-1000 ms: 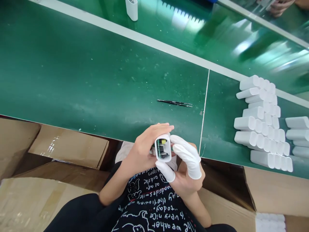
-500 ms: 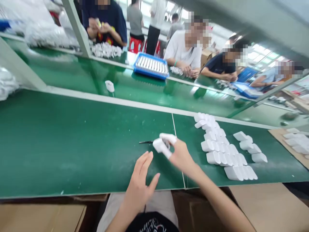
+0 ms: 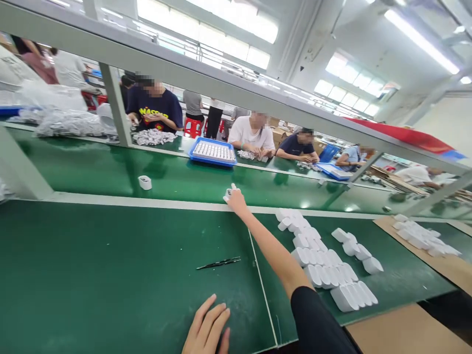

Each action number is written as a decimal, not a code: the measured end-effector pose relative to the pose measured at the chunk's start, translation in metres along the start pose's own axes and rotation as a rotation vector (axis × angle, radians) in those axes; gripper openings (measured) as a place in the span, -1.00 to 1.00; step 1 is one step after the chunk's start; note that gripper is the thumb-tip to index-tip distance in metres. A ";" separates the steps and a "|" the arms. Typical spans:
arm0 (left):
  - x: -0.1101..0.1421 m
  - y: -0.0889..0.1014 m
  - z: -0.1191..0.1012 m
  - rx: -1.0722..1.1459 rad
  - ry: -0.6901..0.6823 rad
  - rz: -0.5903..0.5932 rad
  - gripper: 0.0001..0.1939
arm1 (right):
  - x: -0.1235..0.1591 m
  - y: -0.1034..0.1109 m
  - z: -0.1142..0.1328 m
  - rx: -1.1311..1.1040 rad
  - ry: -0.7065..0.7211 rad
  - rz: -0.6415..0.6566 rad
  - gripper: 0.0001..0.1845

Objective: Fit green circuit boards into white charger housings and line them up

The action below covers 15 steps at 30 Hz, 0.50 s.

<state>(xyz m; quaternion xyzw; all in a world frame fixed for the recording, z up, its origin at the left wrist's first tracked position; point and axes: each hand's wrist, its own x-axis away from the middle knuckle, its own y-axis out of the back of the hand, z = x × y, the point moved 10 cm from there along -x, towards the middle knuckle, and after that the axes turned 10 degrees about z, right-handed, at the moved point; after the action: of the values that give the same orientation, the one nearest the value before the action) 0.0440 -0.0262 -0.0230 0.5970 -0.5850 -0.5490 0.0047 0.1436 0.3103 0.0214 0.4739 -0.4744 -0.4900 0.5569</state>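
Ten o'clock from centre, across green bench surface [image 3: 177, 177], here's lettering: chunky yellow capitals [image 3: 150, 113] on chest of navy-blue short-sleeved cloth T-shirt [image 3: 170, 108], worn by co-worker. Opens W, A, S, and then it smears, ending too blurred to call! Line dips slightly toward four o'clock. Farther out, near left edge, also about ten o'clock: dark letter-like marks on soft white shape [image 3: 16, 66], too faint to read.
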 end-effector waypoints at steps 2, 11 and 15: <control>-0.001 0.001 -0.002 0.007 -0.048 0.000 -0.71 | 0.017 0.011 -0.014 0.053 0.002 0.029 -0.59; -0.006 0.002 -0.013 -0.123 -0.287 0.024 -0.79 | 0.140 0.043 -0.153 0.240 -0.300 0.142 -0.89; -0.013 0.007 -0.014 -0.025 -0.286 0.071 -0.81 | 0.147 0.034 -0.159 0.202 -0.316 0.126 -0.87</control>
<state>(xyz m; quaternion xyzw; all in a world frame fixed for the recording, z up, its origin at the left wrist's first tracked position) 0.0524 -0.0285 -0.0048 0.4915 -0.5935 -0.6352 -0.0519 0.3145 0.1765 0.0488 0.4138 -0.6315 -0.4724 0.4548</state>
